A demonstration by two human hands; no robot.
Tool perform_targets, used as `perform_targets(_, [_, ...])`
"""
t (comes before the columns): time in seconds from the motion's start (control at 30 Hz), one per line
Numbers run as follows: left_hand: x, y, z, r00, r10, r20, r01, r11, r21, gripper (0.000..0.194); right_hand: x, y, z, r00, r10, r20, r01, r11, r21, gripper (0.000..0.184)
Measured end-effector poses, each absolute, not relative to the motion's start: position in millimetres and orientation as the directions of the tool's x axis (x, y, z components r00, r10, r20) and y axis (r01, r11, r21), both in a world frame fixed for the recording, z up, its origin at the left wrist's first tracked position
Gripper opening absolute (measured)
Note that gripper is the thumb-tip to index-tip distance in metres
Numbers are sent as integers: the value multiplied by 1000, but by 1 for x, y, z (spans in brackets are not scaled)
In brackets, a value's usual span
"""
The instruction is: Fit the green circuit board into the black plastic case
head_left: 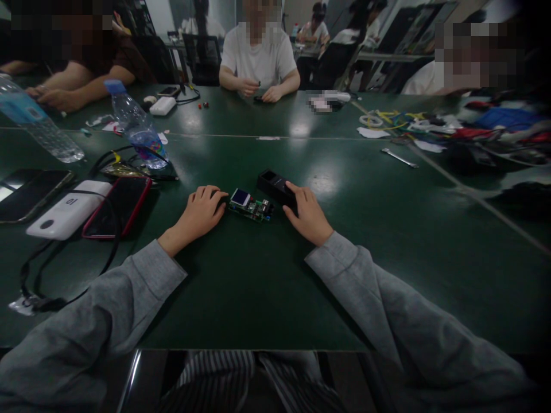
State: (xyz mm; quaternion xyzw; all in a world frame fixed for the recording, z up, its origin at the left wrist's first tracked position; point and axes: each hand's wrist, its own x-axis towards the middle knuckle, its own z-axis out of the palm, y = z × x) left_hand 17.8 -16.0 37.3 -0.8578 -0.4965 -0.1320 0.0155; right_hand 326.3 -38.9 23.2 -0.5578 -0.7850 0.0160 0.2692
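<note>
A small green circuit board with a little square screen at its left end lies on the dark green table. Just left of it my left hand rests palm down, fingers loosely spread and bent, fingertips close to the screen end; a dark patch under the fingertips is unclear. A black handheld case with a window at its far end lies behind and right of the board. My right hand has its near end between thumb and index finger, with the case still on the table.
Left are a white power bank, a red-edged phone, a dark phone, cables and two water bottles. A wrench and a pile of wires lie right. A person in a white shirt sits opposite.
</note>
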Motion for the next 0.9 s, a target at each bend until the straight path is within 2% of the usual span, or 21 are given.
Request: perform_targets(0.9, [19,-16,38,466,853,238,862,-498,99,38,328,-36,19,-238,873,425,858,394,-329,63])
